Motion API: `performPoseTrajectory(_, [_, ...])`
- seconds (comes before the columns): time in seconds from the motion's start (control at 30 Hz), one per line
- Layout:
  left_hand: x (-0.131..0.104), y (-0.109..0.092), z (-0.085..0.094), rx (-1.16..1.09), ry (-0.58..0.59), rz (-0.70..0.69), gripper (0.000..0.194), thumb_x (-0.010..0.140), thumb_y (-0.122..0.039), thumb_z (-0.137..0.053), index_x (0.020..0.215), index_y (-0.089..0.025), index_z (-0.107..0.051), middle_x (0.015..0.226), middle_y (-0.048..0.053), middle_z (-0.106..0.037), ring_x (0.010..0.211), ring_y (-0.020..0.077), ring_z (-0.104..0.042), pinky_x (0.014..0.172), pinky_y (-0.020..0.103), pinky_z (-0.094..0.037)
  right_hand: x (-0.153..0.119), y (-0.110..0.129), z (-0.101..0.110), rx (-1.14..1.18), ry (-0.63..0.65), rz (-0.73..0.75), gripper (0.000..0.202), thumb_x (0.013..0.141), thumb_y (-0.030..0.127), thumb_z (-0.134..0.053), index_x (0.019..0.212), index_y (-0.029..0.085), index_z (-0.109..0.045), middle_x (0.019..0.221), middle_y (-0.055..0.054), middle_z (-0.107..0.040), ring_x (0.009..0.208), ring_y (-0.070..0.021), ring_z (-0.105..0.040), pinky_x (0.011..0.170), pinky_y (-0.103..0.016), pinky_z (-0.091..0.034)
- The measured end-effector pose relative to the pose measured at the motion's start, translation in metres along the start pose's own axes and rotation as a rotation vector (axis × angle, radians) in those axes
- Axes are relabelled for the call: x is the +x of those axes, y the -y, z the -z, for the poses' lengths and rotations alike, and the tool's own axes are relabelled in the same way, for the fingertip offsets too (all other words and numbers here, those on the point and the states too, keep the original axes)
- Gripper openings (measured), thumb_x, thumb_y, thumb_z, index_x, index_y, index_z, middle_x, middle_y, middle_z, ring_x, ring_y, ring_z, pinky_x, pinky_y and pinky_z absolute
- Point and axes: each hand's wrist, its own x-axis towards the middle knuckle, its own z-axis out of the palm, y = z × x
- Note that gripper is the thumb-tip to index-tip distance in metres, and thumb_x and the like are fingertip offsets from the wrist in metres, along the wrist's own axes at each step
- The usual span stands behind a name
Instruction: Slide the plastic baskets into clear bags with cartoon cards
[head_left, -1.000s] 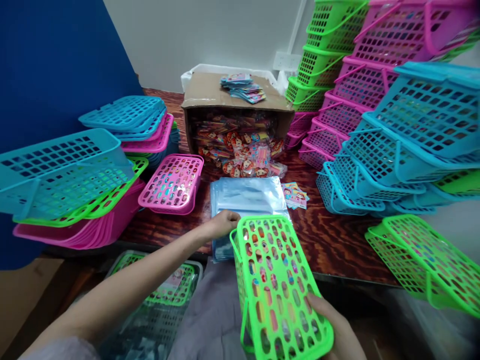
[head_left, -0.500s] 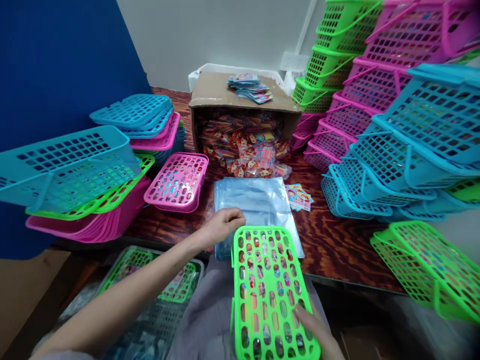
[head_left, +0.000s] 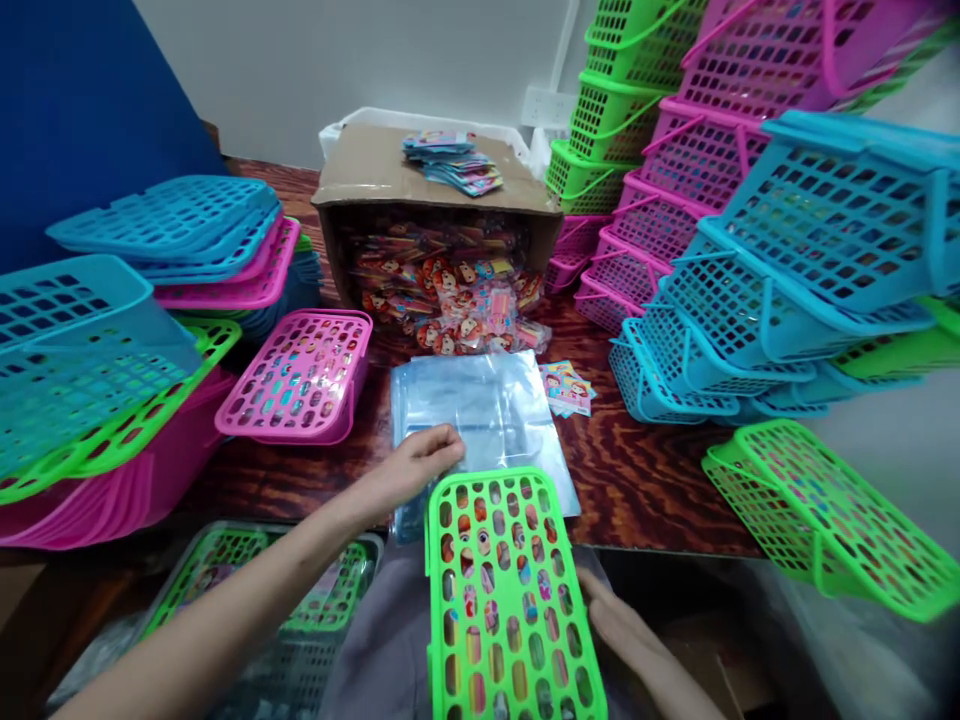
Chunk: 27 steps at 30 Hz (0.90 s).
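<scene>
Lidded green mesh basket point(head_left: 510, 588): right hand point(head_left: 626, 628) alongside, fingers part-open, thumb off its top; left hand point(head_left: 421, 460) beyond, fingers curled closed; holds unclear.

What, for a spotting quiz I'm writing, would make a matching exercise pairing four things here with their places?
1. Card pile
2. Clear plastic bags
3. Wrapped packets
4. Nearest green basket

A. Spilling from the cardboard box
B. Above the person's lap
C. On top of the box
D. Flat on the table

Pairs: 1-C; 2-D; 3-A; 4-B
</scene>
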Motion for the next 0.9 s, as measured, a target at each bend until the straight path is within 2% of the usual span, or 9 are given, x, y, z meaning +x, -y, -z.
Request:
performPoseTrajectory(0.07, [0.000,-0.004,0.006,-0.079,0.123,0.056,0.034,0.080,-0.051,-0.064,0.081,-0.019,-0.053,0.071,-0.005,-0.045,0.067,0.0124,-0.043,0.063,0.024,-0.034,0.008,0.014,0.009,-0.093,0.013,0.006,0.057,0.085,0.066,-0.060,0.120,0.022,-0.070,0.122,-0.012,-0.072,0.120,-0.0352,-0.061,0.107,-0.050,-0.041])
performPoseTrajectory(0.13, [0.001,-0.009,0.012,-0.131,0.225,0.105,0.035,0.074,-0.046,-0.072,0.089,-0.019,-0.057,0.073,-0.006,-0.046,0.068,0.0120,-0.044,0.063,0.023,-0.034,0.018,0.031,0.016,-0.239,-0.034,0.050,0.048,0.090,0.061,-0.058,0.113,0.022,-0.071,0.116,-0.011,-0.073,0.111,-0.0323,-0.065,0.102,-0.047,-0.044])
performPoseTrajectory(0.27, [0.007,-0.018,0.021,-0.112,0.313,0.138,0.032,0.072,-0.040,-0.075,0.092,-0.018,-0.062,0.077,-0.004,-0.054,0.070,0.0117,-0.048,0.066,0.024,-0.036,0.042,0.073,0.015,-0.605,-0.258,0.360,0.032,0.089,0.051,-0.060,0.096,0.021,-0.069,0.096,-0.006,-0.072,0.095,-0.0265,-0.065,0.087,-0.037,-0.048])
performPoseTrajectory(0.33, [0.012,-0.019,0.022,-0.071,0.323,0.140,0.029,0.073,-0.039,-0.073,0.089,-0.017,-0.062,0.078,-0.002,-0.058,0.071,0.0124,-0.051,0.068,0.025,-0.038,0.058,0.095,0.003,-0.747,-0.281,0.492,0.027,0.092,0.045,-0.053,0.090,0.021,-0.066,0.086,-0.004,-0.068,0.084,-0.0223,-0.063,0.076,-0.032,-0.047])
performPoseTrajectory(0.43, [0.018,-0.016,0.016,0.064,0.242,0.076,0.024,0.077,-0.039,-0.067,0.080,-0.017,-0.060,0.072,-0.003,-0.056,0.067,0.0127,-0.049,0.065,0.025,-0.038,0.082,0.121,-0.027,-0.930,-0.180,0.569,0.020,0.091,0.034,-0.052,0.081,0.020,-0.063,0.079,-0.001,-0.065,0.076,-0.0180,-0.060,0.069,-0.028,-0.043])
performPoseTrajectory(0.53, [0.021,-0.011,0.008,0.186,0.112,-0.029,0.020,0.079,-0.037,-0.059,0.076,-0.018,-0.057,0.069,-0.003,-0.052,0.066,0.0128,-0.045,0.062,0.025,-0.036,0.102,0.135,-0.058,-1.075,-0.094,0.548,0.012,0.084,0.027,-0.062,0.074,0.021,-0.064,0.073,0.001,-0.065,0.072,-0.0164,-0.058,0.066,-0.028,-0.037])
performPoseTrajectory(0.6, [0.021,-0.008,0.004,0.210,0.036,-0.063,0.019,0.081,-0.037,-0.056,0.076,-0.018,-0.056,0.070,-0.003,-0.051,0.067,0.0131,-0.045,0.063,0.026,-0.036,0.113,0.140,-0.071,-1.172,-0.058,0.507,0.013,0.080,0.029,-0.070,0.072,0.022,-0.063,0.068,0.003,-0.063,0.067,-0.0157,-0.055,0.062,-0.028,-0.032])
performPoseTrajectory(0.77, [0.021,-0.008,-0.002,0.161,-0.081,-0.072,0.021,0.084,-0.039,-0.053,0.075,-0.020,-0.051,0.067,-0.003,-0.053,0.065,0.0143,-0.049,0.063,0.027,-0.039,0.130,0.147,-0.079,-1.320,-0.012,0.402,0.026,0.065,0.033,-0.082,0.064,0.023,-0.059,0.061,0.005,-0.057,0.060,-0.0142,-0.049,0.058,-0.027,-0.026])
performPoseTrajectory(0.9, [0.025,-0.007,-0.007,0.077,-0.076,-0.069,0.023,0.084,-0.041,-0.053,0.076,-0.019,-0.051,0.066,-0.003,-0.052,0.064,0.0139,-0.048,0.062,0.027,-0.038,0.135,0.143,-0.077,-1.314,-0.018,0.416,0.016,0.072,0.018,-0.067,0.060,0.022,-0.057,0.058,0.005,-0.054,0.061,-0.0143,-0.049,0.058,-0.027,-0.025])
